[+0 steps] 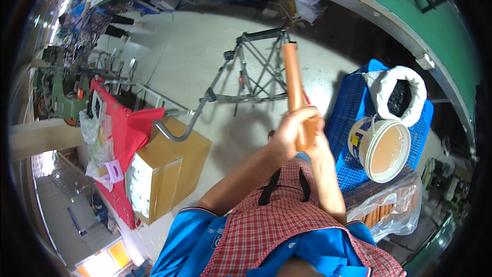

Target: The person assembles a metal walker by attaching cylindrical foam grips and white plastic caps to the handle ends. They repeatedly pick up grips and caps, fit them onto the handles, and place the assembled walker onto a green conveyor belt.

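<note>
Both hands are around an orange-brown foam tube that points away from me. My left hand (294,127) wraps the tube (293,73) on its left side, and my right hand (318,136) grips its near end from the right. Just beyond the hands, a folding metal frame (265,65) with crossed bars stands on the floor. Its bent grey tube (192,123) reaches out to the left. Whether the brown tube touches the frame cannot be told, as it covers part of the frame's right side.
At the right, a blue plastic crate (346,111) bears a white bucket (361,144) and a white sack (417,84) of black pieces. Brown tubes (378,215) lie in clear plastic below. On the left are a cardboard box (173,173), red cloth (130,130) and a green machine (63,92).
</note>
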A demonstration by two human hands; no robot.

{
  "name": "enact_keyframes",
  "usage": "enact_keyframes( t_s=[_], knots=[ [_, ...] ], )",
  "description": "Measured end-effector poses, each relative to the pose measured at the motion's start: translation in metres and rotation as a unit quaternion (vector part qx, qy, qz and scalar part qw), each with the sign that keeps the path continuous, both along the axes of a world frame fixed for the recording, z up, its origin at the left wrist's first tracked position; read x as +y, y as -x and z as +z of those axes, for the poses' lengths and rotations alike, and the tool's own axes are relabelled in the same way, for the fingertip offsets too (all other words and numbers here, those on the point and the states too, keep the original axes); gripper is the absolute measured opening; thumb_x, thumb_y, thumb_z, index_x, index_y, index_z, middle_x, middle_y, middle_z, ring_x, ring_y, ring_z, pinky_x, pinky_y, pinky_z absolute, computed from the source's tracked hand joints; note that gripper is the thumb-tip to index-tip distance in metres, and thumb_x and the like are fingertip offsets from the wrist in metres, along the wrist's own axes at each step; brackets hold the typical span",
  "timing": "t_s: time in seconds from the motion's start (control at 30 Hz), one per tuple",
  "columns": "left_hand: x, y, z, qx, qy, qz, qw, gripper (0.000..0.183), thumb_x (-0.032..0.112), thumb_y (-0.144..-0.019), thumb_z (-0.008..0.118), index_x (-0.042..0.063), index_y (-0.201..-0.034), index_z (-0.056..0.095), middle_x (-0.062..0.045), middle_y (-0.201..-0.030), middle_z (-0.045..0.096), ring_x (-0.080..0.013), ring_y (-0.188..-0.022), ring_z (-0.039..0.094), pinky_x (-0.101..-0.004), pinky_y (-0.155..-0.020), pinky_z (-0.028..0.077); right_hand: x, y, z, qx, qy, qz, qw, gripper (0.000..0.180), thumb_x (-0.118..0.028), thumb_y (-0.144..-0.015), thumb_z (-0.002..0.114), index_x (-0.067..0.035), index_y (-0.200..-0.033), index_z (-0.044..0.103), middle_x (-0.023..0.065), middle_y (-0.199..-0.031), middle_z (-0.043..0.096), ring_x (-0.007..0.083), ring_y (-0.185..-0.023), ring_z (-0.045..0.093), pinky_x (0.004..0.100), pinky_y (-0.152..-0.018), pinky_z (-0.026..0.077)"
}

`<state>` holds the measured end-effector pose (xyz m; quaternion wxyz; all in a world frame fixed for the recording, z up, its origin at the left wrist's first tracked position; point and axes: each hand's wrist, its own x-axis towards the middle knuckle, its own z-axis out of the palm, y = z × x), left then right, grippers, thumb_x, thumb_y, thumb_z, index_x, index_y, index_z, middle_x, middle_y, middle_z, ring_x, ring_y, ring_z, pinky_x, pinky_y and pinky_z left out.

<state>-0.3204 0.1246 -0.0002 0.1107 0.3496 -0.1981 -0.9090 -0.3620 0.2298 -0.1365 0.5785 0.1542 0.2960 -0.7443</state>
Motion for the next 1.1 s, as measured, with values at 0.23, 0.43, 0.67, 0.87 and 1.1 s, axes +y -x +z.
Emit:
enact_keyframes(
  t_s=[0.23,0.43,0.67,0.87,1.1],
  knots=[
    [0.043,0.064,-0.035,0.237,-0.099,-0.140,0.956,0.023,0.024,-0.084,0.058,0.001,-0.084,0.056,-0.013,-0.071,0.059,-0.0214,-0.064,0.058,-0.0328,-0.062,0.049,0.065,0.063,0.012,0.004,-0.063,-0.065,0.996,0.053,-0.044,-0.082,0.060,-0.014,-0.125,0.046,0.0055,-0.118,0.056,0.0213,-0.104,0.058,0.0347,-0.082,0.054],
    [0.022,0.047,-0.030,0.068,0.147,-0.127,0.979,0.024,0.022,-0.079,0.068,0.001,-0.089,0.062,-0.012,-0.085,0.064,-0.0200,-0.077,0.064,-0.0326,-0.066,0.056,0.046,0.055,0.028,0.004,-0.092,-0.127,0.988,0.031,-0.038,-0.091,0.051,-0.017,-0.113,0.055,-0.0018,-0.097,0.061,0.0100,-0.071,0.060,0.0212,-0.049,0.048],
    [-0.093,-0.186,0.065,-0.104,0.411,0.227,0.877,0.031,0.028,-0.092,0.054,0.003,-0.110,0.051,-0.006,-0.071,0.053,-0.0084,-0.050,0.048,-0.0225,-0.042,0.039,0.016,-0.071,-0.018,0.036,-0.066,0.128,0.989,0.048,-0.046,-0.093,0.048,-0.008,-0.121,0.049,0.0048,-0.082,0.062,0.0114,-0.064,0.058,0.0209,-0.048,0.046],
    [-0.123,-0.230,0.000,-0.029,0.125,0.358,0.925,0.026,0.033,-0.092,0.056,0.008,-0.095,0.050,-0.001,-0.071,0.046,-0.0086,-0.054,0.042,-0.0239,-0.047,0.039,-0.112,-0.207,0.013,-0.074,-0.020,0.255,0.964,0.037,-0.042,-0.091,0.052,-0.008,-0.105,0.051,0.0011,-0.067,0.054,0.0099,-0.059,0.054,0.0200,-0.047,0.040],
    [-0.084,-0.205,0.023,-0.215,0.711,-0.115,0.659,0.021,0.021,-0.089,0.061,0.003,-0.094,0.053,-0.001,-0.066,0.051,-0.0047,-0.049,0.045,-0.0217,-0.041,0.036,-0.126,-0.231,-0.014,-0.046,-0.060,0.126,0.989,0.020,-0.022,-0.090,0.048,-0.014,-0.071,0.048,-0.0050,-0.052,0.039,0.0068,-0.045,0.037,0.0209,-0.041,0.027]
  ],
)
